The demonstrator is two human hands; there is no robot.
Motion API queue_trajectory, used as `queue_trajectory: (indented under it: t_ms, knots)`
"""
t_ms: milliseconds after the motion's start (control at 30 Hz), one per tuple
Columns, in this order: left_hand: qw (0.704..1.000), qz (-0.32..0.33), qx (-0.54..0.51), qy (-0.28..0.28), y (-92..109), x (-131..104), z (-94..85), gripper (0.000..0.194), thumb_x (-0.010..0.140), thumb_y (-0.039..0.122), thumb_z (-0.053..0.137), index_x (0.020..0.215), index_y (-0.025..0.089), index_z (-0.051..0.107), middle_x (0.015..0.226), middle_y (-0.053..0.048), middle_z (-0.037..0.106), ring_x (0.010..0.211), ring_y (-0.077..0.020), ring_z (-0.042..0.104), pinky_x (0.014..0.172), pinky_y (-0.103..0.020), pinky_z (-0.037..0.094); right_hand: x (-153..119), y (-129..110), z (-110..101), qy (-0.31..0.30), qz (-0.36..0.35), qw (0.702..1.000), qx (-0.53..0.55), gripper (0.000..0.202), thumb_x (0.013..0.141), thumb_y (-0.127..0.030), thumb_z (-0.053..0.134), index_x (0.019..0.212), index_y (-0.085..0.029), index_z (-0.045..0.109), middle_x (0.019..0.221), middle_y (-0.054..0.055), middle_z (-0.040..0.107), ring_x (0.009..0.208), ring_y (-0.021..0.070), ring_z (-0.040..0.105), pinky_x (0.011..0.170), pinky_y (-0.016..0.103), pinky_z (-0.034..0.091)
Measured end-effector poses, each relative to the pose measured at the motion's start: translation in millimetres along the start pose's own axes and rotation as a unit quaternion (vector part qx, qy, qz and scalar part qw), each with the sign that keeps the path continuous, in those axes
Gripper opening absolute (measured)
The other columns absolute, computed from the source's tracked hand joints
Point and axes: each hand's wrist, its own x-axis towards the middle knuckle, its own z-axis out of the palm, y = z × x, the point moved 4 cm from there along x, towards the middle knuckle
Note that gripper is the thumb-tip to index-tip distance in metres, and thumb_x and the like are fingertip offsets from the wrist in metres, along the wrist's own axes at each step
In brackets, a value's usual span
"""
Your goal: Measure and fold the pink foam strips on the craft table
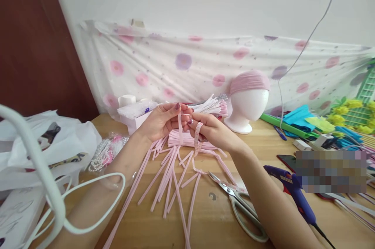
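Note:
My left hand (pixel 158 122), seen in the middle of the head view, pinches a pale pink pipe cleaner (pixel 181 129) that hangs down between the hands. Close against it, my right hand (pixel 212 128) is closed on a pink measuring tape (pixel 198 128) that loops around its fingers and trails toward the table. The fingertips of both hands meet, so what lies between them is partly hidden. Below the hands, a bundle of pink pipe cleaners (pixel 205 145) lies on the table, with several loose pink pipe cleaners (pixel 166 174) spread toward me.
Scissors (pixel 234 194) lie beside my right forearm, and a blue glue gun (pixel 301 198) is farther right. A white foam head (pixel 246 108) wears a pink band. Bagged pearl beads (pixel 109 151), white plastic bags (pixel 58 139) and a white curved tube (pixel 43 171) occupy the left.

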Motion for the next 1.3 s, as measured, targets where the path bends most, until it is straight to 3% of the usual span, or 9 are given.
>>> queue_trajectory:
  t_ms: [233, 367, 500, 667, 733, 900, 1033, 1133, 1300]
  knots:
    - [0.992, 0.072, 0.052, 0.088, 20.9, -0.1, -10.6, 0.038, 0.054, 0.048, 0.092, 0.07, 0.019, 0.074, 0.069, -0.001, 0.073, 0.057, -0.0137, 0.064, 0.059, -0.029, 0.057, -5.1, 5.8, -14.0, -0.072, 0.036, 0.995, -0.062, 0.012, 0.088, -0.02, 0.05, 0.089, -0.019, 0.062, 0.072, 0.0, 0.061, 0.063, 0.014, 0.055, 0.057, 0.025, 0.044]
    - [0.976, 0.017, 0.202, 0.074, 33.9, -2.6, -34.9, 0.03, 0.065, 0.046, 0.087, 0.072, 0.02, 0.075, 0.075, -0.002, 0.075, 0.068, -0.0131, 0.067, 0.067, -0.023, 0.056, -11.3, 7.4, -61.9, 0.071, 0.037, 0.983, -0.163, 0.026, 0.075, -0.008, 0.048, 0.087, -0.019, 0.067, 0.081, 0.003, 0.064, 0.07, 0.0169, 0.058, 0.059, 0.026, 0.045]
    - [0.922, -0.177, 0.343, -0.018, 3.0, 2.8, -47.2, 0.038, 0.054, 0.048, 0.091, 0.068, 0.016, 0.076, 0.075, -0.01, 0.077, 0.066, -0.0192, 0.069, 0.059, -0.027, 0.055, -19.5, 8.5, -89.8, 0.178, 0.078, 0.957, -0.214, 0.026, 0.076, -0.008, 0.045, 0.083, -0.019, 0.067, 0.058, -0.001, 0.049, 0.051, 0.0135, 0.042, 0.049, 0.026, 0.032]
    - [0.838, -0.301, 0.454, 0.014, -38.6, 13.0, -74.0, 0.031, 0.078, 0.044, 0.077, 0.085, 0.014, 0.073, 0.09, -0.01, 0.075, 0.075, -0.0213, 0.071, 0.063, -0.029, 0.055, -22.2, 8.2, -87.0, 0.126, 0.082, 0.952, -0.267, 0.018, 0.071, -0.006, 0.05, 0.069, -0.02, 0.061, 0.062, 0.0, 0.053, 0.056, 0.015, 0.044, 0.052, 0.027, 0.033]
    - [0.788, -0.357, 0.5, 0.034, -49.1, 9.0, -91.5, 0.028, 0.09, 0.036, 0.067, 0.11, 0.016, 0.067, 0.111, -0.008, 0.069, 0.092, -0.0213, 0.069, 0.076, -0.037, 0.058, -22.6, 8.8, -86.9, 0.117, 0.074, 0.952, -0.275, 0.016, 0.071, -0.007, 0.052, 0.069, -0.02, 0.061, 0.063, 0.001, 0.055, 0.059, 0.0162, 0.047, 0.053, 0.028, 0.034]
    - [0.658, -0.497, 0.564, 0.036, -69.5, -10.2, -119.0, 0.038, 0.093, 0.036, 0.062, 0.127, 0.019, 0.059, 0.128, -0.011, 0.061, 0.107, -0.025, 0.064, 0.088, -0.047, 0.056, -24.8, 10.3, -85.7, 0.089, 0.114, 0.931, -0.335, 0.014, 0.074, -0.016, 0.054, 0.077, -0.021, 0.066, 0.068, 0.0, 0.06, 0.062, 0.0167, 0.05, 0.056, 0.027, 0.035]
    - [0.596, -0.544, 0.591, 0.015, -68.2, -16.6, -118.7, 0.038, 0.093, 0.035, 0.063, 0.127, 0.018, 0.059, 0.128, -0.011, 0.062, 0.107, -0.025, 0.064, 0.088, -0.047, 0.056, -26.0, 4.1, -76.5, 0.038, 0.13, 0.913, -0.385, 0.017, 0.077, -0.021, 0.052, 0.083, -0.022, 0.068, 0.076, 0.001, 0.064, 0.069, 0.0188, 0.055, 0.06, 0.027, 0.038]
    - [0.591, -0.536, 0.603, 0.011, -56.2, -17.8, -114.8, 0.038, 0.093, 0.035, 0.063, 0.126, 0.018, 0.059, 0.128, -0.011, 0.062, 0.106, -0.0249, 0.064, 0.088, -0.047, 0.056, -27.9, -2.3, -70.9, 0.011, 0.119, 0.91, -0.396, 0.015, 0.077, -0.023, 0.055, 0.087, -0.022, 0.066, 0.078, 0.002, 0.064, 0.07, 0.0195, 0.056, 0.06, 0.027, 0.039]
    - [0.632, -0.47, 0.615, 0.039, -26.2, -20.3, -113.8, 0.028, 0.093, 0.034, 0.063, 0.114, 0.015, 0.064, 0.11, -0.008, 0.068, 0.088, -0.019, 0.068, 0.076, -0.038, 0.058, -35.2, -2.6, -71.6, -0.005, 0.138, 0.907, -0.399, 0.017, 0.076, -0.033, 0.067, 0.087, -0.022, 0.062, 0.071, 0.0, 0.058, 0.062, 0.0166, 0.051, 0.055, 0.026, 0.035]
